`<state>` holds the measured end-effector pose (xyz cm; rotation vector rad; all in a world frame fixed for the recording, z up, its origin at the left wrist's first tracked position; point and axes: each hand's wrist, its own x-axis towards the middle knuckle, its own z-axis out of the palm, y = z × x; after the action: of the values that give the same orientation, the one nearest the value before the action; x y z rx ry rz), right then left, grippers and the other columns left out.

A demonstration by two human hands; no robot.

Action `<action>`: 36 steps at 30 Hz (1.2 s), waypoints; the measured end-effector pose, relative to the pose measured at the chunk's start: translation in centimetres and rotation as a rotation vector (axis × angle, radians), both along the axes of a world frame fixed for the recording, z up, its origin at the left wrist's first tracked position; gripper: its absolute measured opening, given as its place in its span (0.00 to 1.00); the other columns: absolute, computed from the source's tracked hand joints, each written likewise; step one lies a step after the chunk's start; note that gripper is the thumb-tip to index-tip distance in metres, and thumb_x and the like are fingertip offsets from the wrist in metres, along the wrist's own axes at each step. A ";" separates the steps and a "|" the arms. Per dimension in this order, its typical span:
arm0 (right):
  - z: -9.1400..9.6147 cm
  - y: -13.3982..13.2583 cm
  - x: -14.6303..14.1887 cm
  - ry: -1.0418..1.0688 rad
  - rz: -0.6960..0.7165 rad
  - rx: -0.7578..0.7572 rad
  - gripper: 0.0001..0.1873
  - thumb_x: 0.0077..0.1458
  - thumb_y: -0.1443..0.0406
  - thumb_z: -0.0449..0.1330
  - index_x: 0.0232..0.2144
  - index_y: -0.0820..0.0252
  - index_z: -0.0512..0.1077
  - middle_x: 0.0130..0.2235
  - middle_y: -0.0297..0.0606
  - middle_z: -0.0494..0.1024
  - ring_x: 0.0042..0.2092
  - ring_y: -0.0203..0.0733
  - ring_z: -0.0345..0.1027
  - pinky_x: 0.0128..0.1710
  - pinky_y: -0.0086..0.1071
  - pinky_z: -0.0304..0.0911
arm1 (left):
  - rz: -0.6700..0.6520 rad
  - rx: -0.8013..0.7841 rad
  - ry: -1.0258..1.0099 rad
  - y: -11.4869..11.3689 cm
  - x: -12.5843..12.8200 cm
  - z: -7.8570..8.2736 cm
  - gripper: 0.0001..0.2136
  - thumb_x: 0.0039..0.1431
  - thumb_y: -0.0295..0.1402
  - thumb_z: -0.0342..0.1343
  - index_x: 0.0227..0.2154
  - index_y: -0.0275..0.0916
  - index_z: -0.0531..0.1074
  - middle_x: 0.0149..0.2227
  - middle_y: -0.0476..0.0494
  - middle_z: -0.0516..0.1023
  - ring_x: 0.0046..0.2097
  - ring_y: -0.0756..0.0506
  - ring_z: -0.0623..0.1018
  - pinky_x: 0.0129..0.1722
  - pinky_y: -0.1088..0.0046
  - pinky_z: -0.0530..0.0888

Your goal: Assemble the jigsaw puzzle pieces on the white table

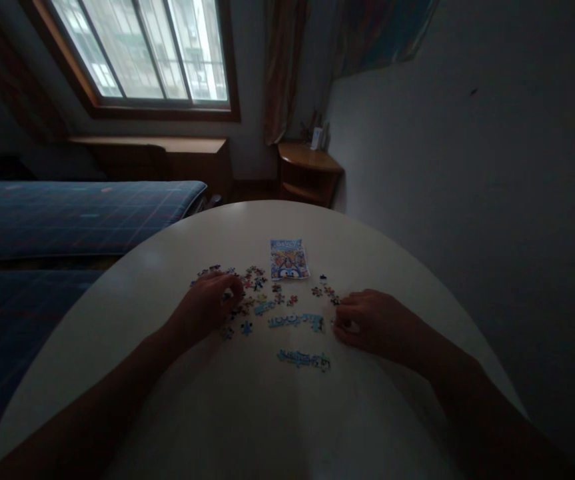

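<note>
My left hand is over a loose heap of jigsaw puzzle pieces, its thumb and forefinger curled together in a ring. Whatever those fingertips may hold is hidden. On the right, my right hand rests low over the table with its fingers pinched; a small pale edge of a puzzle piece shows at the tips. Between the hands lies a joined strip of light-blue pieces. Closer to me is a second joined strip. A few loose pieces lie just beyond my right hand.
A colourful printed packet with a cartoon figure lies beyond the pieces on the round white table. To the left stands a bed with a blue checked cover. A wooden corner cabinet and a white wall are farther off.
</note>
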<state>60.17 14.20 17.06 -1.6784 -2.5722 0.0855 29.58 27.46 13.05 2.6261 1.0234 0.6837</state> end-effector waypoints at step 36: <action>-2.5 0.3 -3.7 0.350 0.049 0.119 0.07 0.55 0.59 0.66 0.34 0.56 0.76 0.36 0.36 0.81 0.41 0.42 0.74 0.44 0.36 0.56 | -0.090 -0.095 -0.151 -7.3 3.9 -1.0 0.06 0.59 0.29 0.57 0.39 0.42 0.71 0.40 0.45 0.79 0.44 0.43 0.77 0.46 0.61 0.75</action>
<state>56.46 14.54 14.56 -1.4158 -2.3095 0.2050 33.50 20.20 12.01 2.4802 0.8674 0.7794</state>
